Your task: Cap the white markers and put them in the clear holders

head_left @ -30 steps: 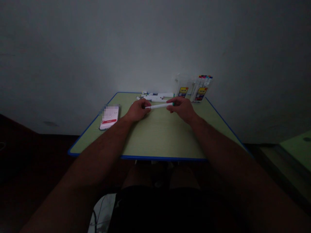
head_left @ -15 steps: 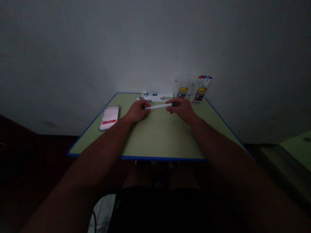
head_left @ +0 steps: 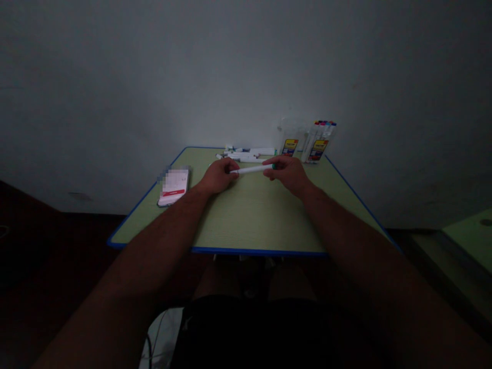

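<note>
A white marker (head_left: pixel 251 169) with a green end is held level above the far half of the table, one end in each hand. My left hand (head_left: pixel 220 176) pinches its left end between thumb and fingers. At the green right end, the thumb and fingers of my right hand (head_left: pixel 287 172) are closed on it. Just beyond the hands lies a loose pile of white markers (head_left: pixel 246 155). Behind my right hand stands a clear plastic case (head_left: pixel 290 141) with a yellow and dark label. A second clear case (head_left: pixel 318 143), to its right, holds several markers with coloured ends.
A phone (head_left: pixel 174 187) with a lit screen lies at the table's left side. The pale green table (head_left: pixel 257 220) has a blue edge and stands against a grey wall (head_left: pixel 238 72). My legs are under its near edge.
</note>
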Demonstrator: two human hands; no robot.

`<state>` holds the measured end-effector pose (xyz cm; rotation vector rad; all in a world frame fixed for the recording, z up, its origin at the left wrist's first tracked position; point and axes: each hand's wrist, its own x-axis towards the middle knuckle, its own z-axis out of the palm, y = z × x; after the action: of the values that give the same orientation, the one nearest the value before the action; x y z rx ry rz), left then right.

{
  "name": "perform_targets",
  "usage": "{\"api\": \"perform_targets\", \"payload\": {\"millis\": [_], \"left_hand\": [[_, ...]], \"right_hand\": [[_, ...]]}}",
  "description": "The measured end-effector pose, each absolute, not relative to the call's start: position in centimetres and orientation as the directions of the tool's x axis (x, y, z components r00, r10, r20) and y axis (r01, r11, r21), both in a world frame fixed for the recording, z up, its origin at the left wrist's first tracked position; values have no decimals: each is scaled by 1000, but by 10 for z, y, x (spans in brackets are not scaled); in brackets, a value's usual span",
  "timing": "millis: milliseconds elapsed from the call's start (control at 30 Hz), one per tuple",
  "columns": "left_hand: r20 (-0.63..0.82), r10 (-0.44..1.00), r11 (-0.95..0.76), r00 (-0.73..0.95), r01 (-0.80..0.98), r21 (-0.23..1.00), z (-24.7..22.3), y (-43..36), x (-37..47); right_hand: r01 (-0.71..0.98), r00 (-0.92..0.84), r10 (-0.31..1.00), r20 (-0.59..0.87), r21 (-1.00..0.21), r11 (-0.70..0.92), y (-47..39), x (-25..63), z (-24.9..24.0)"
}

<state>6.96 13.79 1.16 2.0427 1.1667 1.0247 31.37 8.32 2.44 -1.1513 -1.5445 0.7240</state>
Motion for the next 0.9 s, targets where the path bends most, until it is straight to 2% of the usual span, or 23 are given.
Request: {"api": "perform_targets", "payload": {"millis": [333, 900], "left_hand": [[373, 879, -475, 296, 484, 735, 18, 135, 70], [402, 870, -492, 286, 436, 754, 23, 130, 74]], "right_hand": [[459, 57, 922, 382, -831, 316, 91, 321, 19], [609, 94, 944, 317, -768, 198, 95, 327, 17]]}}
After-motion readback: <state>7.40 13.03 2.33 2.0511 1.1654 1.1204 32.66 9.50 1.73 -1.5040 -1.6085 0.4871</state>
